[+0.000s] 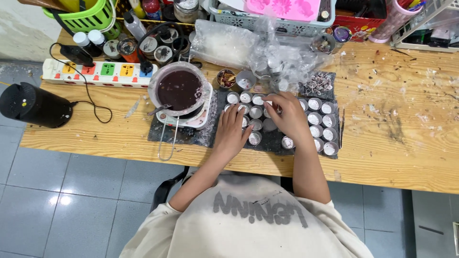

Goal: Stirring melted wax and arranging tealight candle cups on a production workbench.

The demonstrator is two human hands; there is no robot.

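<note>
Head view: left hand (233, 129) lies flat on the dark mat (275, 141), fingers spread loosely over the small metal cups (315, 118), apparently steadying them. Right hand (287, 114) reaches across the same rows, fingers curled together on one cup; the pinch itself is hidden. Cups stand in rows on the mat at desk (397, 129) centre. A pot of dark liquid (179, 89) stands just beside, within reach.

top: cream short-sleeved shirt (248, 224) | marking: grey print across chest | forearms: bare
</note>
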